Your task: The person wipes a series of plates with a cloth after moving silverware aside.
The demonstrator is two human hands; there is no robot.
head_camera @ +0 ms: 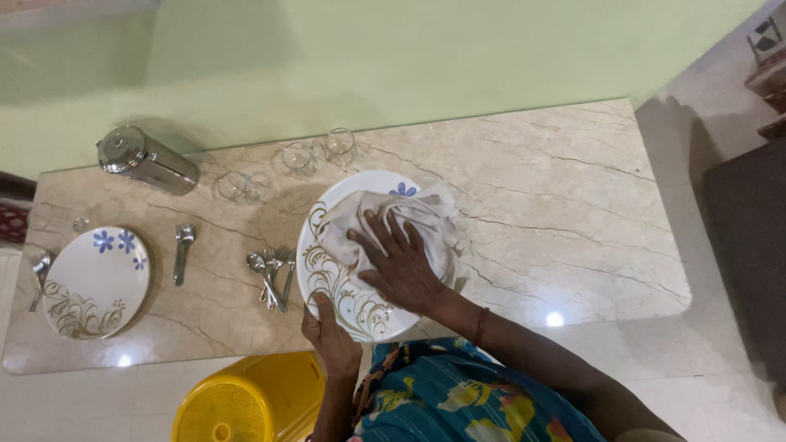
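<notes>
Round white ceramic plate with blue flowers and gold scrollwork (344,286) held tilted over the near edge of the beige marble table (557,205), at about six o'clock from the table's middle. Left hand (332,336) clamped on the plate's rim at six o'clock, thumb on the face, fingers hidden underneath. Right hand (401,262) spread flat, fingers splayed, pressing a crumpled off-white cloth (409,214) against the plate's upper half, toward one o'clock.

Risk, as a judgement: only one rim grip carrying the plate, so a hard push from the flat hand could lever it out of the thumb and onto the stone edge or the floor. Cloth bunched rather than flat, likely to slide and let the palm skid.

Close by at nine o'clock, a loose cluster of steel spoons and forks (272,274); a swing of the plate could knock them. Clear drinking glasses (315,154) at eleven to twelve o'clock, within reach of a careless sweep. Farther left, a second matching flowered plate (94,282) and a lidded steel canister lying on its side (147,160). Yellow plastic stool (246,401) below at seven o'clock.
</notes>
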